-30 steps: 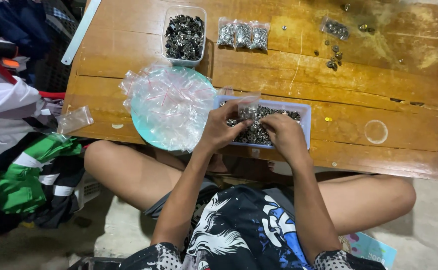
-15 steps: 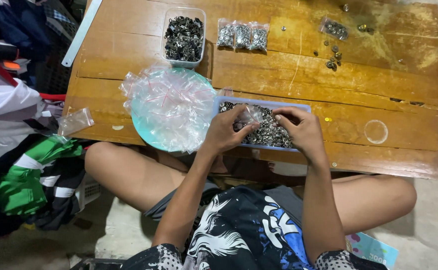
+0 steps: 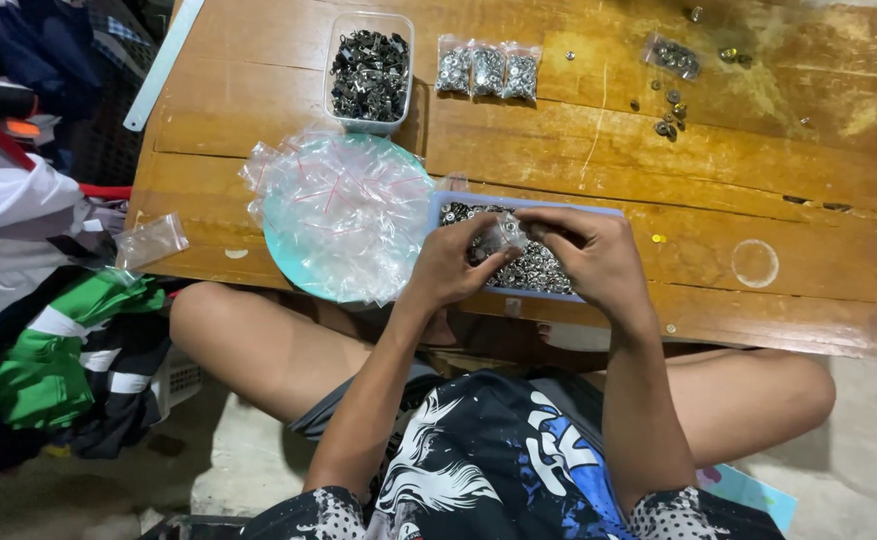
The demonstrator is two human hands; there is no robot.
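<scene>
Seen from above, cross-legged at a low wooden tabletop (image 3: pixel 558 150): left hand (image 3: pixel 453 268) and right hand (image 3: pixel 593 255) meeting over a shallow blue tray (image 3: pixel 548 207) of small metal fasteners. Pinched between them, a small clear bag (image 3: pixel 504 236), held just above the tray's near half. Left fingers closed on the bag's lower left edge; right fingers curled onto its right side, thumb hidden, so how firmly closed cannot be told.

Likely handling: bag thin, soft and slippery, weighing next to nothing when empty, sagging once metal goes in; best gripped at the open rim, one side in each hand, never by the limp middle. Fasteners small, hard, quick to roll off.

Just left of the tray, a heap of empty clear bags (image 3: pixel 333 210) on a pale green plate. Farther back, a clear tub (image 3: pixel 370 72) of dark metal parts, three filled packets (image 3: pixel 487 70) in a row beside it, one more packet (image 3: pixel 673 56) and loose pieces toward the far right corner.

Compared with half a second earlier: right hand shifted left, in toward the bag; left hand barely changed; tray, heap and tub where they were.
</scene>
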